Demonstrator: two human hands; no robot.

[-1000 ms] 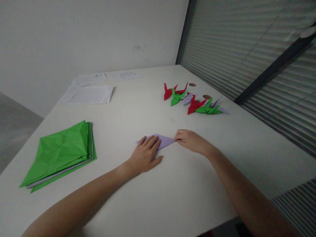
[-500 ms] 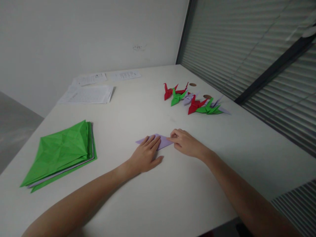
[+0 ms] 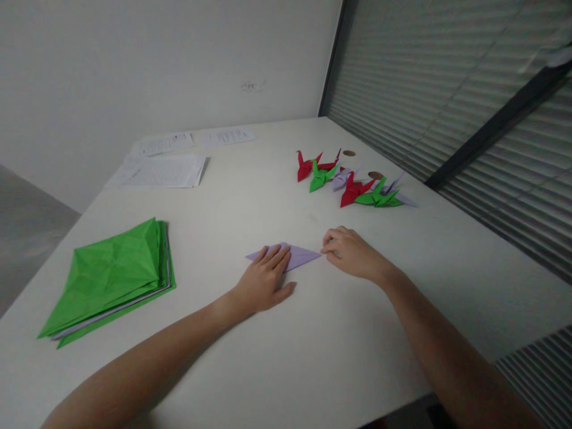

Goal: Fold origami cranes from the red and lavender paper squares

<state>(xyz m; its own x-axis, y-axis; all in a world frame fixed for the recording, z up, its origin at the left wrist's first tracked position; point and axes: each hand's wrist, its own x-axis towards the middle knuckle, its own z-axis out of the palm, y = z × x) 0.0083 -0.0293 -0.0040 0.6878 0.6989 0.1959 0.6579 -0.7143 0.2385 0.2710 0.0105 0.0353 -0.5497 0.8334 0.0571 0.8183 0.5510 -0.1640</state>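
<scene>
A folded piece of purple origami paper (image 3: 300, 256), a long diamond shape, lies flat on the table in front of me. My left hand (image 3: 263, 279) is laid over its left half, fingers stretched out and pressing down, thumb apart on the table. Part of the paper is hidden under those fingers. At the paper's right point is my right hand (image 3: 351, 251), its fingers curled and pinched together at the tip. Farther back on the right stand several folded paper cranes: red ones (image 3: 355, 190), green ones (image 3: 322, 176) and purple ones (image 3: 340, 179).
To the left lies a stack of creased green and purple paper sheets (image 3: 114, 262). Printed white papers (image 3: 163, 171) rest at the back left of the white table (image 3: 232, 202). Window blinds (image 3: 424, 77) run along the right side, near two round brown spots (image 3: 375, 175) on the tabletop.
My right hand has slid a little to the right along the purple paper, out to its pointed tip, uncovering more of that end. My left hand has stayed in place.
</scene>
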